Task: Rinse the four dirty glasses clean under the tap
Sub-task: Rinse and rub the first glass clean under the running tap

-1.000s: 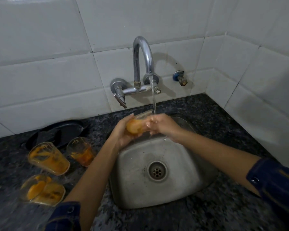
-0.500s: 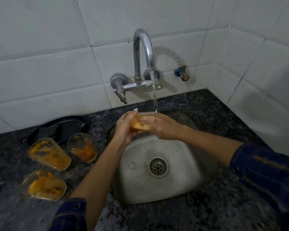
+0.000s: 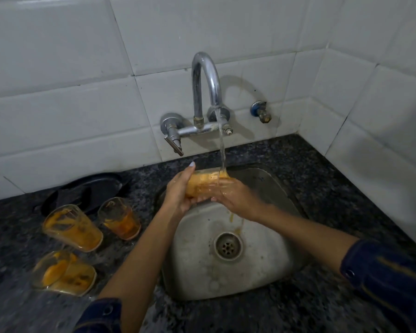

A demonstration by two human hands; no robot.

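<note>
- The person holds one dirty glass (image 3: 203, 183) on its side over the sink (image 3: 274, 272), right under the stream from the tap (image 3: 205, 78). The left hand (image 3: 178, 191) cups its base end with the fingers (image 3: 190, 168) wrapped around it; the right hand (image 3: 235, 197) holds the mouth end, fingers closed against the wet rim.
- Water strikes the glass near its mouth, and orange-tinted runoff drips below the right hand toward the drain (image 3: 227, 246).
- Three more glasses wait on the counter (image 3: 346, 188) to the left, all streaked orange: a far glass (image 3: 120, 218) upright, a tilted middle glass (image 3: 71, 228) beside it, and a near glass (image 3: 63, 273) at the edge of view. A black tray (image 3: 89, 188) lies behind them.
- What could go wrong: the glass looks wet and slick, so a loose grip could let it slip and knock against the steel basin. The stream hitting the curved side could also splash out onto the counter or sleeves. The orange film still looks thick along the base end, so a quick rinse may leave residue.
- Compared with half a second ago, the glass sits a touch more level under the stream, the hands are in much the same grip, and tinted runoff now shows below the right hand. The three waiting glasses have not moved.
</note>
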